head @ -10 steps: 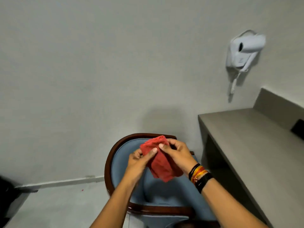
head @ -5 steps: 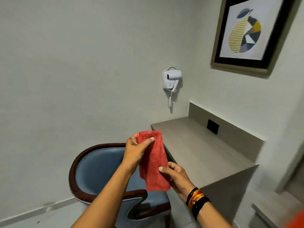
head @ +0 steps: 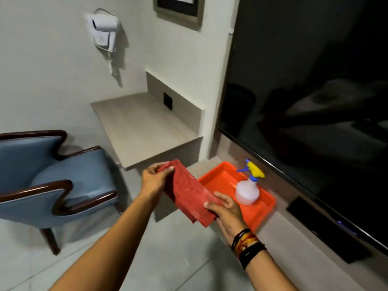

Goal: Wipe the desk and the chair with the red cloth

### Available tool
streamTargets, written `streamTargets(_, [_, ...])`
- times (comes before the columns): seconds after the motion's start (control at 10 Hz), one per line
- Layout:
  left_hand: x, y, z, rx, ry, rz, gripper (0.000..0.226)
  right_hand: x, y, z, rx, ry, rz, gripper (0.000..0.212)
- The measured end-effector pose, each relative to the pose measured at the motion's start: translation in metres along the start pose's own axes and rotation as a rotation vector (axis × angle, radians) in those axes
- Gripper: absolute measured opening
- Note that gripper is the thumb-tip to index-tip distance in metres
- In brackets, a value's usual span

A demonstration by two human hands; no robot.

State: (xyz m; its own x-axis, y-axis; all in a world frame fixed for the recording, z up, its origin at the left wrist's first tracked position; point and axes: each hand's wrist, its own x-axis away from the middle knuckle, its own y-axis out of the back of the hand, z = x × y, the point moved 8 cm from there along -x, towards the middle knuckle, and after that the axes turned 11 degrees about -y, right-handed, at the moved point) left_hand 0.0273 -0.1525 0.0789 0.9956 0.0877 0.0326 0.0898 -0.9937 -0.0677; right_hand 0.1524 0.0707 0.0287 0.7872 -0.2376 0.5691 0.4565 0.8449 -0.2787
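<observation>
The red cloth is folded into a long flat rectangle and stretched between both hands. My left hand pinches its far end, and my right hand, with dark and orange bracelets at the wrist, grips its near end. The cloth hangs in the air just in front of the beige desk, which is mounted to the wall. The blue chair with a dark wooden frame stands to the left, turned sideways.
An orange tray sits on a low ledge to the right, holding a spray bottle with a yellow and blue head. A large dark TV screen fills the right. A white hair dryer hangs on the wall.
The view swung right from the chair toward the desk, tray and TV. The cloth went from bunched to folded flat, and my hands moved apart along it, lowering toward the tray.
</observation>
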Motion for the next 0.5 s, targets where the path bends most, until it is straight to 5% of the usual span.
streamTargets(0.2, [0.025, -0.125, 0.052, -0.103, 0.087, 0.076, 0.024, -0.021, 0.124, 0.031, 0.156, 0.049, -0.397, 0.029])
streamTargets(0.3, [0.023, -0.153, 0.079, -0.223, 0.114, 0.141, 0.036, -0.047, 0.145, 0.035, 0.320, 0.024, -0.409, 0.024])
streamTargets(0.5, [0.038, -0.170, 0.078, -0.899, -0.195, 0.411, 0.062, -0.058, 0.138, 0.025, 0.947, 0.088, -0.342, 0.031])
